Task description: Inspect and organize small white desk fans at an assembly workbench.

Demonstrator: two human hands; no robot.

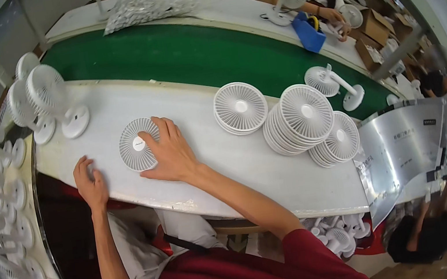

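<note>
Fan grille (137,145) | right hand (170,154) pressing flat | left hand (90,183) on workbench (227,162)

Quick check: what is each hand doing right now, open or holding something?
Left hand: open, flat on the white table edge, holding nothing.
Right hand: open, fingers spread on the white fan grille, not gripping it.

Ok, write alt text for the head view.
A person's right hand presses a white fan grille on a white bench; the left hand rests on its near edge. Grille stacks lie to the right, a green belt behind.
</note>
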